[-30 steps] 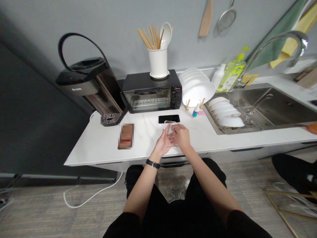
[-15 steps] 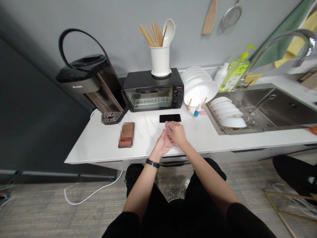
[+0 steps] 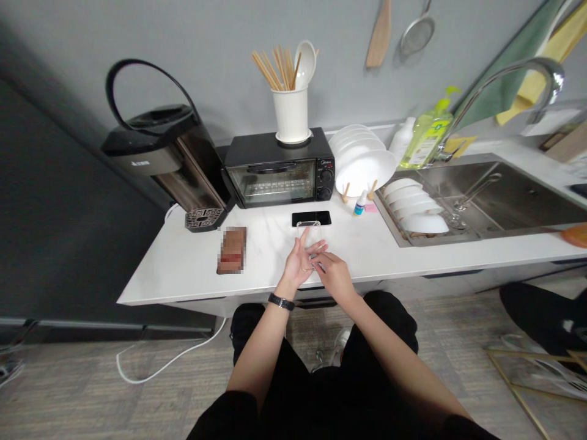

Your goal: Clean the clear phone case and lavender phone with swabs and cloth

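The right hand's fingers [image 3: 322,259] were bunched together at the near part of a clear case [image 3: 316,236]; whether they gripped it or only touched it could not be told. The left hand [image 3: 297,263], palm up and fingers partly spread, held the case from the left, over the front of the white bench [image 3: 266,244]. The right hand [image 3: 335,276] came in from the other side, the two hands nearly meeting.

The bench was pale and faintly veined, set against a grey wall [image 3: 206,55], with a streaked grey floor [image 3: 183,391] below. The case's long axis ran away from the person, its far end pointing at the wall and overlapping in view the near edge of a black phone [image 3: 312,217]. The phone lay flat, its long axis running left to right, across the case's.

To the left lay a blurred brown thing [image 3: 232,247]. Behind the phone stood a toaster oven [image 3: 275,180], between a tall dark dispenser [image 3: 183,174] and racked white plates [image 3: 364,168]. Farther right, a steel sink [image 3: 513,211] held a row of white bowls [image 3: 417,208].
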### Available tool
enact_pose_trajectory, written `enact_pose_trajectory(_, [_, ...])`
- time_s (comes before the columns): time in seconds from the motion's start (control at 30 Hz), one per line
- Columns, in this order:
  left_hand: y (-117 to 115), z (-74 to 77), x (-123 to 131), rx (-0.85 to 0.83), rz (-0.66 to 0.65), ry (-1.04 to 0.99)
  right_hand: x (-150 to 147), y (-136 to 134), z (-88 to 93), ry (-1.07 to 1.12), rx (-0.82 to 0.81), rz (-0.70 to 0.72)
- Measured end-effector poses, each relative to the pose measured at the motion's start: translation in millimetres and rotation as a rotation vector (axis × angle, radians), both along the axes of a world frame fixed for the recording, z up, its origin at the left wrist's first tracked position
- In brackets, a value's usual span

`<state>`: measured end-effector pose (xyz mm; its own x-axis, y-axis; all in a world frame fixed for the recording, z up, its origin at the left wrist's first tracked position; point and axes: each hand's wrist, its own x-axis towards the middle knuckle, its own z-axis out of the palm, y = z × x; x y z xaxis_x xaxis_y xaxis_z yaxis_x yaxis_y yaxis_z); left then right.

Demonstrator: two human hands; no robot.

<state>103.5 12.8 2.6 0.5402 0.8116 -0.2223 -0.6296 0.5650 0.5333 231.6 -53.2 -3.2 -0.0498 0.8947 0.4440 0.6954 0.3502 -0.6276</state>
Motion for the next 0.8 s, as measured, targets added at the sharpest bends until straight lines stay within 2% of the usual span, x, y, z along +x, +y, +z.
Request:
enact_pose_trajectory(0.13, [0,-2.1,3,0.025,0.01,-0.008,4,13,1.8,-0.097,0.024,-0.105])
enact_pose_trajectory(0.4, [1,-2.2,6,0.012,-0.001,0.038,5,65,9.5,0.001,0.066,-0.254])
enact_pose_trajectory(0.57, [3,-3.3,6,-0.015,-0.008,0.073,6,84,12.6,0.092,0.098,-0.229])
enact_pose_trajectory(0.8, [2,-2.8,8,-0.021,-0.032,0.108,6,83,19.4,0.07,0.146,-0.109])
